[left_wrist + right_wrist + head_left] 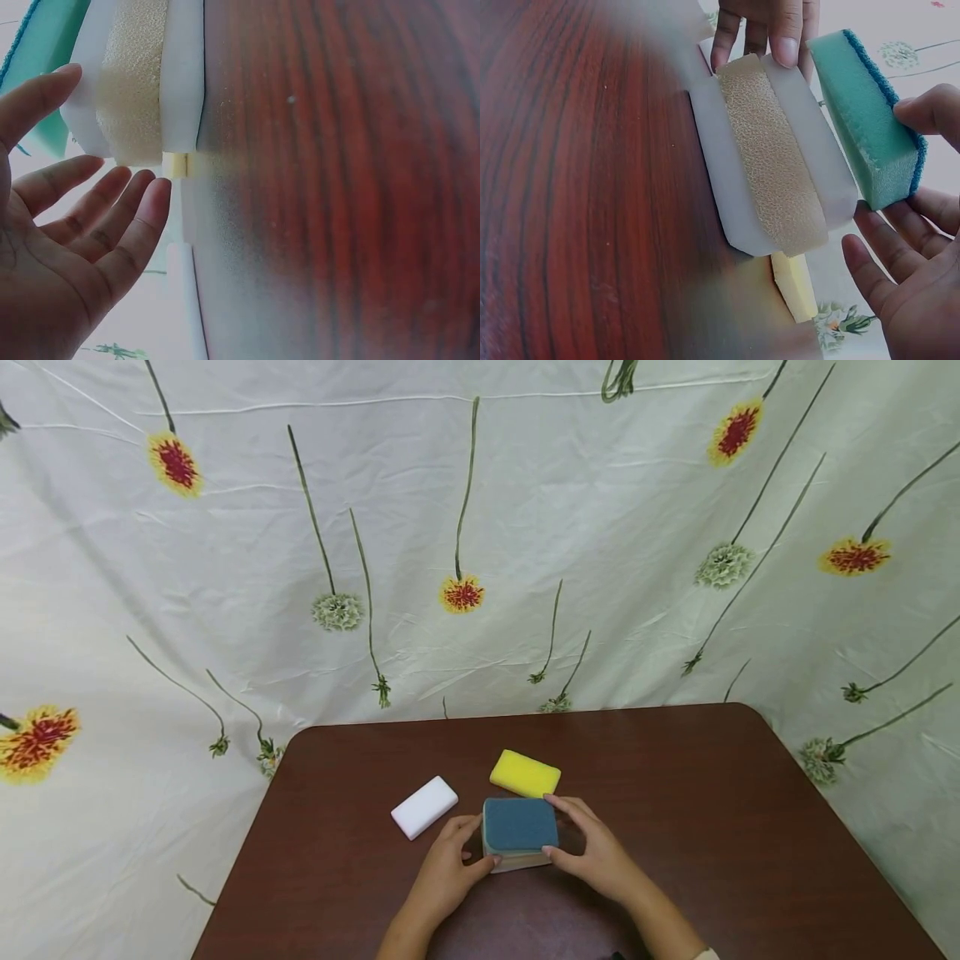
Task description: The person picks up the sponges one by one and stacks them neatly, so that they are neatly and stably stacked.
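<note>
Stack of sponges on the desk (675,777), with both my hands at its ends. My right hand (596,852) pinches the green sponge (870,127) by its right end, thumb and fingers drawn in only to its width; the sponge is at the top of the stack, tilted against the layer below. Beneath it, from top to bottom, are the upper white sponge (810,127), the beige sponge (776,157) and the lower white sponge (724,157). My left hand (450,868) is at the left end, fingers loosely spread, the thumb reaching the upper white sponge.

Likely faults: letting go while the green sponge is tilted could leave it crooked or let it slide off; a push from my left thumb could shift the soft layers, the beige one already sitting unevenly between its neighbours.

Comparison of views: from the head, the blue scouring face hides the layering and the tilt, both plain at the right wrist. Only the head view shows the loose white sponge (424,807) and the yellow sponge (525,772) whole, left of and behind the stack.
</note>
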The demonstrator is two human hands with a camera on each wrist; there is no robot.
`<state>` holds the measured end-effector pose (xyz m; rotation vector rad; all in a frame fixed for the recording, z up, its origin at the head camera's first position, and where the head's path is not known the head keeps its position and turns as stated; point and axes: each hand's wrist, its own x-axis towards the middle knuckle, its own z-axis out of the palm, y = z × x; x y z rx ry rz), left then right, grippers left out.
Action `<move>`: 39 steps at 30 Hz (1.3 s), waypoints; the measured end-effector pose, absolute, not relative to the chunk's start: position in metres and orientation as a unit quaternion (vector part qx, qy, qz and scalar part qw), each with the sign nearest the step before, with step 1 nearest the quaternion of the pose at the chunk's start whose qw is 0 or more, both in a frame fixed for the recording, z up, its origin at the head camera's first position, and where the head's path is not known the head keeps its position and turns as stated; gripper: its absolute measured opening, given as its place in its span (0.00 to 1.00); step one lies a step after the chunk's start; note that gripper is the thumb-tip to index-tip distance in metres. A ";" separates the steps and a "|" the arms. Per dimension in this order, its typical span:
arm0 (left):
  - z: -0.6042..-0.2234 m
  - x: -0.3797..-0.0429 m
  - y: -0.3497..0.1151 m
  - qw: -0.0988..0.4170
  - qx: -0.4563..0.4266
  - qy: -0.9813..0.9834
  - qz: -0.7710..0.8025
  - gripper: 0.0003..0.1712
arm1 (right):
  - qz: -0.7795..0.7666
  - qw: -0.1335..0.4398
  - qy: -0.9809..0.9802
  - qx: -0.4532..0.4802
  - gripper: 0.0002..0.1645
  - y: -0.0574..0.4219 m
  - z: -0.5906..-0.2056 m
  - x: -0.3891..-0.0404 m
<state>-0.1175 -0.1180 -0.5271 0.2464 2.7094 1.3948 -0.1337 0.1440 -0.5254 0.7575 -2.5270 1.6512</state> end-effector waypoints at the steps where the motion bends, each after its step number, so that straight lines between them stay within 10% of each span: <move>1: -0.527 -0.117 -0.118 0.041 0.080 0.885 0.456 0.40 | 0.532 0.011 -0.811 0.242 0.42 0.144 -0.525 -0.133; 28: -0.527 -0.117 -0.119 0.026 0.092 0.888 0.450 0.39 | 0.496 -0.034 -0.847 0.190 0.40 0.142 -0.522 -0.133; 39: -0.524 -0.115 -0.118 0.043 0.095 0.876 0.472 0.53 | 0.494 -0.037 -0.849 0.186 0.42 0.140 -0.522 -0.133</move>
